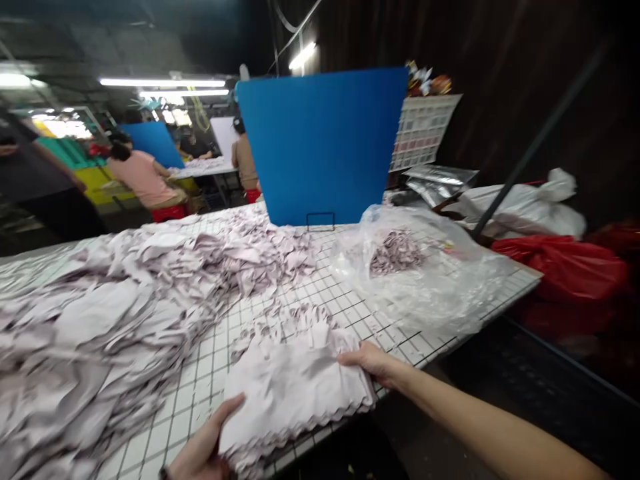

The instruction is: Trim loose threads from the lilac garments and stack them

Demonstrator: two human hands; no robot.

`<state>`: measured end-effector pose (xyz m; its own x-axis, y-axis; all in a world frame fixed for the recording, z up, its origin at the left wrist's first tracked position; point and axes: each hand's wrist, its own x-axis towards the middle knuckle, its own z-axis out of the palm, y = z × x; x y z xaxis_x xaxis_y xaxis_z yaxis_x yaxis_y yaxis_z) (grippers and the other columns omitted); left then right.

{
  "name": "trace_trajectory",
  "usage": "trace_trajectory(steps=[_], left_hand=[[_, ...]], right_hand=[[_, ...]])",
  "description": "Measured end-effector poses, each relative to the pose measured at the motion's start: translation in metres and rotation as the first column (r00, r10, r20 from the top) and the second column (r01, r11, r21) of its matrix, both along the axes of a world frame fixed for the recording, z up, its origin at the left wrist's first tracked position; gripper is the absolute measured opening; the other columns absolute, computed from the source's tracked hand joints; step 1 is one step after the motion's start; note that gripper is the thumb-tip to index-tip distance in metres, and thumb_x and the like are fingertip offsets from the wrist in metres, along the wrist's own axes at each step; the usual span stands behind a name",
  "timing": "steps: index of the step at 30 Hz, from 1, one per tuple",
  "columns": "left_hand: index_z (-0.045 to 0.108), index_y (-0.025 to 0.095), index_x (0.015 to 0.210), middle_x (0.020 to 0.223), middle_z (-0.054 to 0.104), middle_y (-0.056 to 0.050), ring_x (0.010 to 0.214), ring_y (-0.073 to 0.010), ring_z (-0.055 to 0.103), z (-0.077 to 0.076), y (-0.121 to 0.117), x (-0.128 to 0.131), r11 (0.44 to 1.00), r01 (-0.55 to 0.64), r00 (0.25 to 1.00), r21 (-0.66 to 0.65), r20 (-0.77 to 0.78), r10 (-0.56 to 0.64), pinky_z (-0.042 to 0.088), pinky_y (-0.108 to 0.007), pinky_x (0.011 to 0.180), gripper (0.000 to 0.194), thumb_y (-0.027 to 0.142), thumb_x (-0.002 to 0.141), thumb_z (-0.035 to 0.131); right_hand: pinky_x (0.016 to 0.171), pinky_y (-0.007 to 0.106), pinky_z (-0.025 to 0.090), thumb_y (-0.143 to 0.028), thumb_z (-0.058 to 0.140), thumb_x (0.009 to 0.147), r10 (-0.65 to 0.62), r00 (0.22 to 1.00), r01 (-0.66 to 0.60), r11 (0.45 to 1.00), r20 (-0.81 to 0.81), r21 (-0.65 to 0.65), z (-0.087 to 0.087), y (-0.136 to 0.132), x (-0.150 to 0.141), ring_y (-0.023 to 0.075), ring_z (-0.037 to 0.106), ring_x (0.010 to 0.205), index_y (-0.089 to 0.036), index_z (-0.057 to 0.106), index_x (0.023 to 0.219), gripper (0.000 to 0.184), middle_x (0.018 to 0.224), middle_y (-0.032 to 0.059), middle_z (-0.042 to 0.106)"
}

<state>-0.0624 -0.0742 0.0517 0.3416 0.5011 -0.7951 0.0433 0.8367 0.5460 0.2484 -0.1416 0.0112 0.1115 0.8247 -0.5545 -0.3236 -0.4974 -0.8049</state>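
The left hand [206, 441] and right hand [374, 363] pinch opposite sides of a layered, pale-pink, scalloped-edge fabric stack [293, 383] between them; left of the grip, a loose pale-pink fabric heap [107, 313] lies unstacked.

Our white gridded tabletop [196, 380]
We face a pale fabric stack [297, 380]; a loose pale fabric heap [130, 307] lies left, a clear plastic bag [450, 287] behind right.

Head-worn view, forward and down, table [195, 387] near
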Motion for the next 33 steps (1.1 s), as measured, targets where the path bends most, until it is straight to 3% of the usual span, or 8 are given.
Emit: trace_trajectory(steps=[6, 13, 17, 22, 24, 28, 31, 33], left_hand=[[0.058, 0.01, 0.108, 0.093, 0.071, -0.014, 0.084, -0.027, 0.069, -0.01, 0.019, -0.004, 0.996, -0.052, 0.998, -0.075, -0.046, 0.048, 0.058, -0.036, 0.07, 0.05, 0.044, 0.071, 0.069], [0.063, 0.007, 0.095, 0.082, 0.072, -0.012, 0.068, -0.0191, 0.068, -0.029, 0.026, -0.013, 0.966, 0.057, 0.989, 0.252, -0.143, -0.021, 0.056, -0.025, 0.06, 0.042, 0.023, 0.061, 0.08], [0.061, 0.006, 0.097, 0.087, 0.071, -0.012, 0.072, -0.0193, 0.068, -0.026, 0.026, -0.016, 0.989, 0.009, 0.997, 0.145, -0.077, 0.002, 0.057, -0.027, 0.067, 0.036, 0.02, 0.067, 0.075], [0.06, 0.007, 0.103, 0.096, 0.071, -0.013, 0.086, -0.0219, 0.068, -0.017, 0.029, -0.016, 1.0, 0.004, 0.999, 0.019, 0.052, -0.005, 0.056, -0.03, 0.079, 0.042, 0.032, 0.071, 0.073], [0.061, 0.007, 0.103, 0.096, 0.071, -0.014, 0.088, -0.0239, 0.068, -0.016, 0.031, -0.015, 0.999, 0.038, 0.999, -0.023, 0.022, -0.038, 0.056, -0.033, 0.078, 0.046, 0.032, 0.067, 0.075], [0.062, 0.008, 0.097, 0.096, 0.07, -0.015, 0.087, -0.0276, 0.068, -0.019, 0.034, -0.014, 0.997, 0.062, 0.996, 0.036, -0.073, -0.059, 0.058, -0.035, 0.069, 0.048, 0.03, 0.059, 0.08], [0.062, 0.009, 0.095, 0.093, 0.071, -0.014, 0.086, -0.0266, 0.068, -0.01, 0.038, -0.013, 0.996, 0.017, 1.0, 0.083, -0.012, -0.016, 0.057, -0.034, 0.073, 0.043, 0.026, 0.059, 0.08], [0.063, 0.009, 0.09, 0.083, 0.072, -0.013, 0.078, -0.0243, 0.069, 0.007, 0.043, -0.008, 0.994, -0.016, 1.0, 0.11, 0.018, 0.014, 0.057, -0.033, 0.071, 0.036, 0.023, 0.06, 0.078]], right_hand=[[0.072, 0.029, 0.055, -0.034, 0.072, 0.069, 0.079, 0.996, -0.076, 0.995, 0.04, -0.065, -0.003, 0.004, 0.003, 0.0226, 0.069, 0.081, -0.009, 0.066, 0.094, 0.036, 0.096, 0.0156, 0.071], [0.062, 0.027, 0.054, -0.041, 0.073, 0.068, 0.126, 0.985, -0.102, 0.977, 0.121, -0.189, -0.01, 0.011, 0.014, 0.0226, 0.068, 0.073, -0.006, 0.068, 0.08, 0.037, 0.086, 0.0177, 0.072], [0.069, 0.029, 0.055, -0.042, 0.072, 0.069, 0.065, 0.994, -0.044, 0.974, 0.087, -0.224, -0.011, 0.015, 0.013, 0.0228, 0.068, 0.079, -0.006, 0.068, 0.089, 0.041, 0.094, 0.0179, 0.071], [0.076, 0.035, 0.055, -0.043, 0.068, 0.073, 0.127, 0.992, -0.127, 0.977, -0.012, -0.17, 0.003, 0.008, 0.002, 0.0259, 0.068, 0.085, -0.008, 0.065, 0.097, 0.043, 0.1, 0.0181, 0.069], [0.078, 0.036, 0.054, -0.038, 0.069, 0.072, 0.199, 0.978, -0.205, 0.974, -0.067, -0.092, 0.006, 0.004, -0.001, 0.026, 0.068, 0.085, -0.01, 0.064, 0.101, 0.041, 0.1, 0.0167, 0.07], [0.074, 0.032, 0.055, -0.035, 0.069, 0.072, 0.192, 0.981, -0.195, 0.978, -0.041, -0.075, 0.012, 0.004, -0.007, 0.0253, 0.069, 0.08, -0.008, 0.065, 0.094, 0.035, 0.089, 0.0168, 0.071], [0.067, 0.03, 0.055, -0.036, 0.07, 0.072, 0.15, 0.988, -0.153, 0.986, -0.045, -0.069, 0.034, 0.014, -0.009, 0.0235, 0.069, 0.071, -0.007, 0.064, 0.09, 0.035, 0.082, 0.0156, 0.072], [0.06, 0.029, 0.056, -0.034, 0.072, 0.069, 0.114, 0.993, -0.116, 0.992, -0.026, -0.048, 0.06, 0.023, -0.006, 0.0222, 0.068, 0.066, -0.008, 0.062, 0.091, 0.035, 0.078, 0.0136, 0.072]])
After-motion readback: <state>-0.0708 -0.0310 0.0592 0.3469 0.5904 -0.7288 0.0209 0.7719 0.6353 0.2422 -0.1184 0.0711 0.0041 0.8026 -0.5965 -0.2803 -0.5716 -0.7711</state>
